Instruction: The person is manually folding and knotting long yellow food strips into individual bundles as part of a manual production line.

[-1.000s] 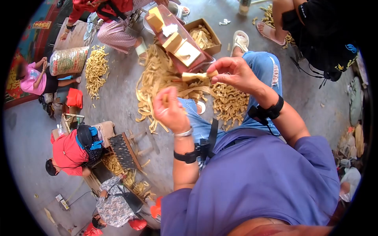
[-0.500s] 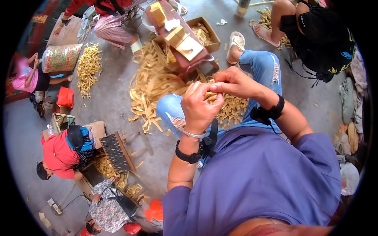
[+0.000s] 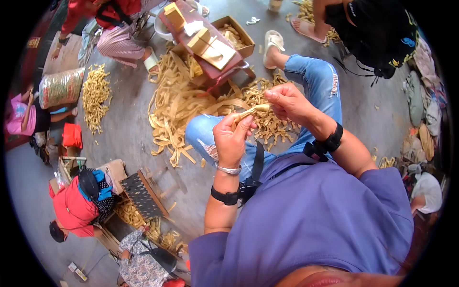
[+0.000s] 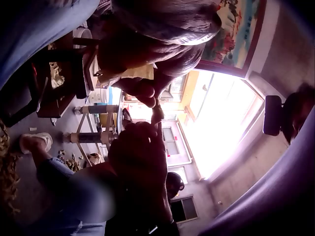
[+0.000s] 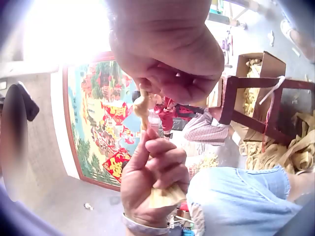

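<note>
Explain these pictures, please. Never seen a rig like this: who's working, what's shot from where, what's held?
No machine here: a person works bare-handed. The head view is shot from the person's head, looking down; the two wrist views are shot from each wrist, so hands loom large there. The left hand and right hand pinch a knotted tan strip between them. On the floor lie long loose strips and, between the legs, a heap of short twisted pieces. Beyond stands a low reddish bench bearing wooden blocks, with a cardboard box beside it. What the strips are made of, I can't tell.
</note>
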Demonstrator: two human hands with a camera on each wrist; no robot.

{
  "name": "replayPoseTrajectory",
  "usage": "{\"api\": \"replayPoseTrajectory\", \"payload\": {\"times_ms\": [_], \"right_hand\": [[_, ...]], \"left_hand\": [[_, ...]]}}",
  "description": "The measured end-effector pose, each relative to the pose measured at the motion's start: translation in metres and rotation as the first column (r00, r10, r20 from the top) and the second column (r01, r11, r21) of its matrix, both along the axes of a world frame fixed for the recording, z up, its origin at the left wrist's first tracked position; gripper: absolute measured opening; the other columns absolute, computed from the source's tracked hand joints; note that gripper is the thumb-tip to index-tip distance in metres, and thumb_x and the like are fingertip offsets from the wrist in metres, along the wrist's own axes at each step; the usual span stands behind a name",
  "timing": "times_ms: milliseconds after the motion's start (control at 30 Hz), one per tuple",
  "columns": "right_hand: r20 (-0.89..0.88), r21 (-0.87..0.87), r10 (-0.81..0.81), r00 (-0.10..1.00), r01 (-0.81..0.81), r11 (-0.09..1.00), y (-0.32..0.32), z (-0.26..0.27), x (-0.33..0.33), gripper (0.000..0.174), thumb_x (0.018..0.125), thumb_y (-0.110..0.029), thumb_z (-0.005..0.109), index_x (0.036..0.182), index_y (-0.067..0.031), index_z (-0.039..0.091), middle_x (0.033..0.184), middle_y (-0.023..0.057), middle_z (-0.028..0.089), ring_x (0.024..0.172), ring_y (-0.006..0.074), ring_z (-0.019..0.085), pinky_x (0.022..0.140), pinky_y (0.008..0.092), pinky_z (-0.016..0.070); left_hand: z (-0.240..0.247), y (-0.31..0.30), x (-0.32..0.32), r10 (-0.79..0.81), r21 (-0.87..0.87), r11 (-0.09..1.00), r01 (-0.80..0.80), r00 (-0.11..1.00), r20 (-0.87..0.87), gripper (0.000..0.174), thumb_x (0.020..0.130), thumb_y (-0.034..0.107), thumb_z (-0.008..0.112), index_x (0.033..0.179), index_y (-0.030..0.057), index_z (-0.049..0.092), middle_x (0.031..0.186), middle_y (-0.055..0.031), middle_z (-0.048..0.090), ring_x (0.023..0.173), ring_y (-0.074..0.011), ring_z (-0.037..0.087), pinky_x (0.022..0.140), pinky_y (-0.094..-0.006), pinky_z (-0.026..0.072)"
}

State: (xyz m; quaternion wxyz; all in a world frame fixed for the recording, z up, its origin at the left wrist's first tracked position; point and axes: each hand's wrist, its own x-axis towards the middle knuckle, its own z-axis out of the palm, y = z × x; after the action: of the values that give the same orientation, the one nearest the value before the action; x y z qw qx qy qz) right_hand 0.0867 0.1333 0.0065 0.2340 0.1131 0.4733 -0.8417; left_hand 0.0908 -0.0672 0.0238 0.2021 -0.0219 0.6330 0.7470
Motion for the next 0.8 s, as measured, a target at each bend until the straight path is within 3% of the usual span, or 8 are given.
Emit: {"api": "replayPoseTrajectory", "payload": {"times_ms": [33, 133, 167, 233, 267, 500, 633, 800], "right_hand": [[0.015, -0.019, 0.034, 0.999, -0.034, 0.999, 0.004, -0.002, 0.002, 0.037, 0.093, -0.04, 0.056, 0.077, -0.0078, 0.058, 0.059, -0.0009, 0.049, 0.05, 0.0072, 0.046, 0.045, 0.0237, 0.0343], [-0.095, -0.079, -0.189, 0.977, 0.182, 0.98, -0.003, 0.009, 0.01, 0.039, 0.094, -0.041, 0.053, 0.105, -0.0047, 0.061, 0.084, 0.0055, 0.061, 0.077, 0.0107, 0.059, 0.065, 0.0249, 0.0461], [-0.185, -0.007, -0.118, 0.976, 0.119, 0.993, 0.0, 0.007, 0.012, 0.045, 0.094, -0.035, 0.055, 0.125, -0.0033, 0.052, 0.109, 0.0107, 0.062, 0.102, 0.0146, 0.058, 0.084, 0.0271, 0.0461], [-0.248, -0.049, -0.058, 0.967, 0.047, 0.998, 0.004, 0.005, 0.019, 0.04, 0.092, -0.028, 0.059, 0.122, -0.0022, 0.054, 0.111, 0.013, 0.062, 0.102, 0.0161, 0.059, 0.084, 0.0274, 0.0467], [-0.157, -0.083, -0.08, 0.984, 0.067, 0.994, 0.01, 0.003, 0.021, 0.041, 0.09, -0.022, 0.062, 0.124, -0.0016, 0.052, 0.106, 0.0123, 0.064, 0.096, 0.015, 0.061, 0.081, 0.0277, 0.047], [-0.225, 0.015, -0.01, 0.974, 0.014, 1.0, 0.044, -0.002, 0.024, 0.055, 0.083, -0.014, 0.07, 0.131, -0.0014, 0.044, 0.084, 0.0095, 0.066, 0.068, 0.0106, 0.061, 0.062, 0.0219, 0.045], [-0.109, -0.119, 0.007, 0.994, -0.02, 0.993, 0.049, -0.003, 0.033, 0.041, 0.082, -0.011, 0.071, 0.115, -0.0003, 0.049, 0.077, 0.0086, 0.067, 0.066, 0.0113, 0.062, 0.052, 0.0239, 0.0456], [-0.253, 0.039, 0.056, 0.966, -0.047, 0.998, 0.049, 0.005, 0.042, 0.03, 0.079, -0.011, 0.073, 0.099, -0.0028, 0.053, 0.078, 0.0069, 0.064, 0.064, 0.0093, 0.062, 0.052, 0.0218, 0.0445]], "left_hand": [[-0.001, 0.002, 0.002, 0.02, 0.132, 0.991, -0.036, 0.993, 0.12, 0.016, 0.092, 0.014, 0.057, 0.088, -0.0007, 0.064, 0.073, -0.0057, 0.064, 0.053, -0.0083, 0.053, 0.046, -0.0193, 0.0406], [-0.015, 0.018, 0.01, 0.009, 0.48, 0.848, -0.225, 0.911, 0.412, 0.018, 0.092, 0.016, 0.058, 0.092, -0.0008, 0.063, 0.072, -0.0081, 0.062, 0.051, -0.0089, 0.052, 0.04, -0.0194, 0.0358], [-0.019, 0.025, 0.013, -0.035, 0.504, 0.837, -0.212, 0.899, 0.436, 0.018, 0.092, 0.017, 0.058, 0.092, -0.0007, 0.063, 0.072, -0.0082, 0.062, 0.051, -0.0091, 0.052, 0.04, -0.0194, 0.0359], [-0.023, 0.039, 0.017, -0.128, 0.555, 0.811, -0.187, 0.869, 0.479, 0.019, 0.092, 0.018, 0.058, 0.092, -0.0007, 0.063, 0.071, -0.0083, 0.062, 0.051, -0.0093, 0.052, 0.04, -0.0194, 0.036], [-0.024, 0.043, 0.021, -0.149, 0.542, 0.83, -0.131, 0.885, 0.441, 0.019, 0.092, 0.018, 0.058, 0.093, -0.0007, 0.063, 0.072, -0.0084, 0.062, 0.051, -0.0092, 0.053, 0.039, -0.0192, 0.0364], [-0.031, 0.031, 0.03, 0.082, 0.344, 0.913, -0.22, 0.924, 0.375, 0.02, 0.093, 0.018, 0.057, 0.095, -0.0007, 0.063, 0.073, -0.0079, 0.062, 0.052, -0.0074, 0.051, 0.04, -0.0174, 0.0368], [-0.008, 0.057, 0.019, 0.01, 0.369, 0.916, -0.159, 0.927, 0.375, 0.022, 0.092, 0.021, 0.058, 0.094, -0.0004, 0.063, 0.072, -0.0057, 0.06, 0.051, -0.0074, 0.05, 0.04, -0.0178, 0.037], [-0.011, 0.069, 0.006, -0.061, 0.236, 0.971, 0.021, 0.985, 0.162, 0.018, 0.089, 0.018, 0.063, 0.083, 0.0017, 0.061, 0.065, -0.0028, 0.058, 0.049, -0.0087, 0.05, 0.042, -0.0193, 0.0384]]}}
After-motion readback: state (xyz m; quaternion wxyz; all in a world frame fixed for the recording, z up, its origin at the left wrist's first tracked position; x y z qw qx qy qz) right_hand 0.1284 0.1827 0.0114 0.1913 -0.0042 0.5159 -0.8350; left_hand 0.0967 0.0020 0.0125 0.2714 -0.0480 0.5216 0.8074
